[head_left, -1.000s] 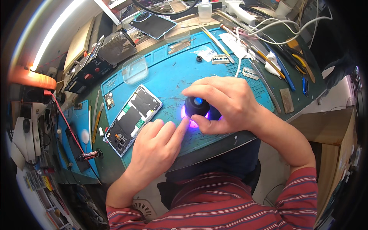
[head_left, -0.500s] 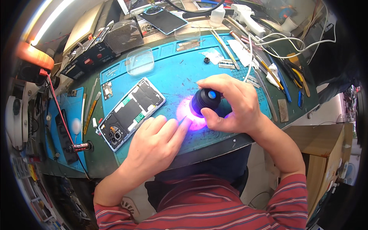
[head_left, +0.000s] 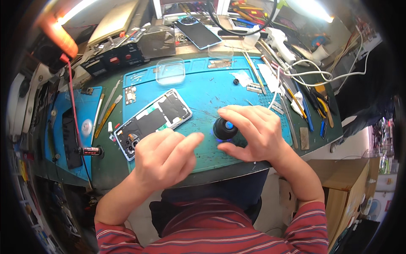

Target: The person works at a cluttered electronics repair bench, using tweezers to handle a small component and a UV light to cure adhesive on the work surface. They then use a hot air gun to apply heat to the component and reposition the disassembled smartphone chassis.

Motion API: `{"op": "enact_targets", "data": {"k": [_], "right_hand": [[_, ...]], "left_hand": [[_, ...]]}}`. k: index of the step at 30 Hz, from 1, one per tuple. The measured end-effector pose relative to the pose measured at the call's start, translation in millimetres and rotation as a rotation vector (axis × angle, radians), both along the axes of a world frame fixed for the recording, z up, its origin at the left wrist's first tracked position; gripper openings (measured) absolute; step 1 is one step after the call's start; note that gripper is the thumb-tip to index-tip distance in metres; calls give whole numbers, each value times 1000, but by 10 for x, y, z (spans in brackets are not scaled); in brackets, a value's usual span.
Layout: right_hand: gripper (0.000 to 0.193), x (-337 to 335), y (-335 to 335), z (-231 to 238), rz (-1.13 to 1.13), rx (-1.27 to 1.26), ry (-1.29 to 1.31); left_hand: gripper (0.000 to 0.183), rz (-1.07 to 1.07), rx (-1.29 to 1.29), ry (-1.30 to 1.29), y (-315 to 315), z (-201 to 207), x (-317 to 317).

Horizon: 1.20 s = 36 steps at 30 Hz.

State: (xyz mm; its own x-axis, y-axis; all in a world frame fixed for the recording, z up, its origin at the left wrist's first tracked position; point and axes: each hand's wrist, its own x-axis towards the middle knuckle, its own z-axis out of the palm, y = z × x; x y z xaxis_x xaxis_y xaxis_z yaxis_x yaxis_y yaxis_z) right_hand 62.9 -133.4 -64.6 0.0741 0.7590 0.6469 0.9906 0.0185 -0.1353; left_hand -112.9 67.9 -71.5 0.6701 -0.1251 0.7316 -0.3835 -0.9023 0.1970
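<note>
My right hand (head_left: 256, 131) is curved around a stubby black flashlight (head_left: 225, 128), fingers and thumb apart. The flashlight stands lens-down on the blue work mat (head_left: 203, 99); only a faint purple glow shows at its lower edge. The thumb looks free of its body. My left hand (head_left: 163, 158) is raised near the mat's front edge, most fingers curled and the index finger pointing right; no object shows in it, though its palm is hidden. Just beyond it lies an opened smartphone (head_left: 154, 118), tilted, its inner parts exposed and its lower corner close to my wrist.
Behind the phone sits a clear plastic box (head_left: 170, 72). A dark phone panel (head_left: 198, 32) lies at the back. Tweezers, pliers (head_left: 325, 109) and a white cable (head_left: 313, 74) crowd the right side. A small dark tube (head_left: 91, 151) and a knife (head_left: 108, 116) are at the left.
The bright purple light on the mat has shrunk to a faint glow. My left hand has pulled back from the flashlight, and my right thumb has moved off its body.
</note>
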Motion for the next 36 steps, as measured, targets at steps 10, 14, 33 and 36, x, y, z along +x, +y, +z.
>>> {"op": "enact_targets", "data": {"k": [10, 14, 33, 36], "right_hand": [[24, -694, -563, 94, 114, 108, 19], [15, -966, -767, -357, 25, 112, 60], [52, -757, -1033, -1560, -709, 251, -217], [53, -681, -1038, -1587, -705, 302, -270]], "left_hand": [[52, -598, -17, -128, -600, -290, -620], [44, -505, -235, 466, -714, -1230, -1113], [50, 856, -395, -337, 13, -504, -1574], [69, 895, -634, -218, 412, -161, -1390]]}}
